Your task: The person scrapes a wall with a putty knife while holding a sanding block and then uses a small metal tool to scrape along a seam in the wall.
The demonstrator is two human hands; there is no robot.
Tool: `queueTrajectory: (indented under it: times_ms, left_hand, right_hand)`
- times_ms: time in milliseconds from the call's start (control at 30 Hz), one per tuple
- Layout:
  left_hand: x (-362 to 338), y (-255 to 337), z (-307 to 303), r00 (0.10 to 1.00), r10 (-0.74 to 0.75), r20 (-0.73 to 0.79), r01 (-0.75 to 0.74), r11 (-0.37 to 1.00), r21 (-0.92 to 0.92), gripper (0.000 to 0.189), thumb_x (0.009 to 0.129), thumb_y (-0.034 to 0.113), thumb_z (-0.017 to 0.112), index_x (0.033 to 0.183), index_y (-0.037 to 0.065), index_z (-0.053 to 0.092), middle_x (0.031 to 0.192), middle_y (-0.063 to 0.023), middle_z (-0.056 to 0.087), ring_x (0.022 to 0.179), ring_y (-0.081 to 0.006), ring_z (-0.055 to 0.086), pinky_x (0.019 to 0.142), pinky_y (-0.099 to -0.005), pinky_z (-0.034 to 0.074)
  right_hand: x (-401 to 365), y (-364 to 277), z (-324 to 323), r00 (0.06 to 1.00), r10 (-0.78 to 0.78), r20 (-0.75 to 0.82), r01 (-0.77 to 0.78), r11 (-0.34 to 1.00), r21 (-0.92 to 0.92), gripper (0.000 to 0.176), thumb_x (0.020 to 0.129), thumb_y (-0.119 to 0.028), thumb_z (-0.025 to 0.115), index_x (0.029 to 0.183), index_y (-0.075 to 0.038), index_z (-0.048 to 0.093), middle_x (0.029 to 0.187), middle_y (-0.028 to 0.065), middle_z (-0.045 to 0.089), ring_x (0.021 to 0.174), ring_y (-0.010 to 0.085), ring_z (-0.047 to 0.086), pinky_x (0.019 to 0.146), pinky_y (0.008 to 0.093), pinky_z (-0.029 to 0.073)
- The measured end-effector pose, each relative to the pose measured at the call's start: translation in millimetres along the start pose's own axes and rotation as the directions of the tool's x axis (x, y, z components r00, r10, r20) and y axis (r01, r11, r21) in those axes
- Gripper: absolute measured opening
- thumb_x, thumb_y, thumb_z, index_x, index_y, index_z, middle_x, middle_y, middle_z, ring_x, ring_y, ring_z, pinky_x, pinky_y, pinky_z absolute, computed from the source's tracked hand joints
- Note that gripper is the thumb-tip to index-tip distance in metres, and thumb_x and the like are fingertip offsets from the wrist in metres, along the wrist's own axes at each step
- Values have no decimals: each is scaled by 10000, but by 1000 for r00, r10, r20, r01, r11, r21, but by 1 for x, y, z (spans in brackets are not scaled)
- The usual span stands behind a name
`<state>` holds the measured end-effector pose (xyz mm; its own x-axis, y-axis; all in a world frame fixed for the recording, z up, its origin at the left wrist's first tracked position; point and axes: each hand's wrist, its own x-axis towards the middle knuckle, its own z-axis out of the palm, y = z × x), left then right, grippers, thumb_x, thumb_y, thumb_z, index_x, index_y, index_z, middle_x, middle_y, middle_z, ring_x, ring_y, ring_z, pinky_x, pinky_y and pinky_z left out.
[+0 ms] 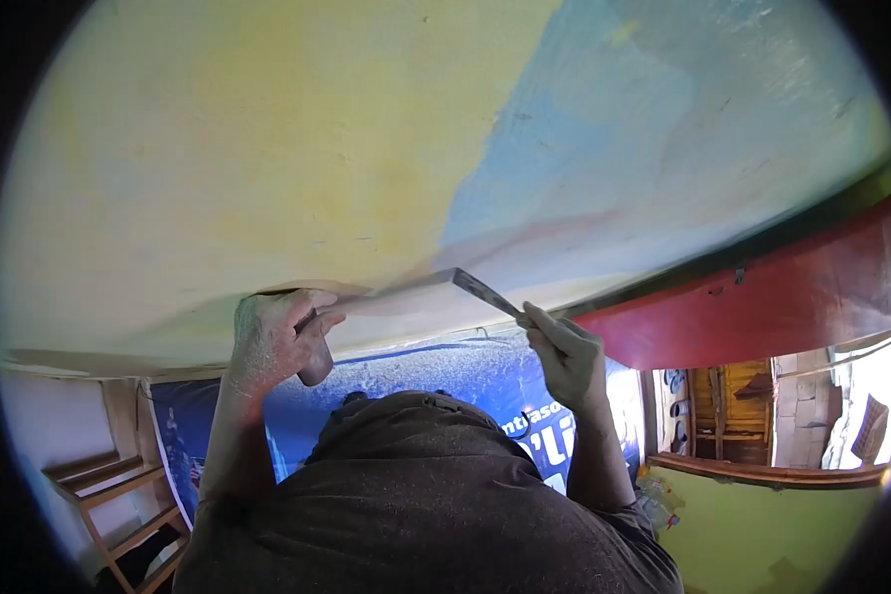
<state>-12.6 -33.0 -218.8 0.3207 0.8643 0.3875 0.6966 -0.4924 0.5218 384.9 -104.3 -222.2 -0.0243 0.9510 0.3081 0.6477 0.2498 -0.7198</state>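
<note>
My left hand, coated with pale dust, is close against the painted surface. Its fingers are closed round a tool with a brown rounded handle; the hand hides most of its working end. To the right, my right hand pinches a narrow, flat, grey-speckled bar between thumb and fingers. The bar slants up to the left, and its far end overlaps the painted surface. Yellow, off-white and light blue patches cover that surface, with a few small marks in it.
A blue printed banner spreads out below my arms. A red panel juts in from the right, above an opening with a wooden sill. Clear plastic bottles lie by the green wall. A wooden ladder-like frame stands lower left.
</note>
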Motion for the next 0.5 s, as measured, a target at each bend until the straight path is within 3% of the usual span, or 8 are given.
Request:
queueTrajectory:
  times_ms: [33, 133, 233, 333, 433, 500]
  left_hand:
    - [-1, 0, 2, 999, 46, -27, -45, 999, 12, 281, 915, 352, 877, 1036, 105, 819, 877, -122, 794, 800, -324, 773, 744, -428, 585]
    - [-3, 6, -3, 977, -167, 132, 170, 985, -13, 266, 911, 333, 881, 1035, 107, 817, 888, -119, 800, 797, -317, 779, 741, -421, 589]
    - [-2, 2, 1, 1000, -1, 7, 1, 1000, 12, 260, 900, 321, 888, 1039, 114, 816, 882, -115, 799, 788, -309, 781, 737, -415, 591]
    - [-4, -1, 3, 1000, -23, 16, 23, 1000, 8, 260, 894, 322, 893, 1031, 114, 818, 882, -112, 798, 793, -304, 782, 739, -414, 591]
    - [-4, 5, 0, 980, -166, 113, 168, 986, -10, 259, 892, 319, 895, 1030, 113, 819, 857, -109, 793, 769, -299, 777, 725, -409, 589]
    - [-1, 2, 1, 1000, 12, 7, -12, 1000, 26, 257, 894, 316, 895, 1031, 113, 819, 837, -108, 789, 749, -296, 773, 711, -408, 586]
  right_hand:
    - [0, 2, 1, 1000, 3, -17, -3, 1000, 2, 343, 1014, -47, 762, 1357, -50, 786, 1050, 151, 836, 847, 229, 800, 761, 347, 607]
    - [5, -17, 13, 995, 53, 89, -53, 999, -5, 340, 1017, -10, 738, 1355, -6, 777, 1066, 166, 841, 894, 237, 814, 798, 355, 628]
    - [3, -7, 0, 998, 31, 53, -30, 1000, -5, 367, 1030, 13, 713, 1394, -2, 754, 1126, 177, 838, 949, 211, 805, 816, 337, 636]
    - [2, -1, -4, 998, 45, 51, -46, 999, 9, 371, 1028, 4, 724, 1398, -13, 756, 1131, 171, 839, 958, 206, 806, 814, 324, 634]
    - [8, -27, 17, 992, 43, 117, -44, 999, 11, 359, 1014, -17, 748, 1371, -30, 777, 1082, 164, 843, 915, 236, 820, 819, 346, 630]
    - [8, -16, 11, 998, -15, 57, 15, 1000, -2, 354, 1011, -28, 754, 1364, -38, 782, 1073, 162, 842, 902, 241, 817, 808, 350, 623]
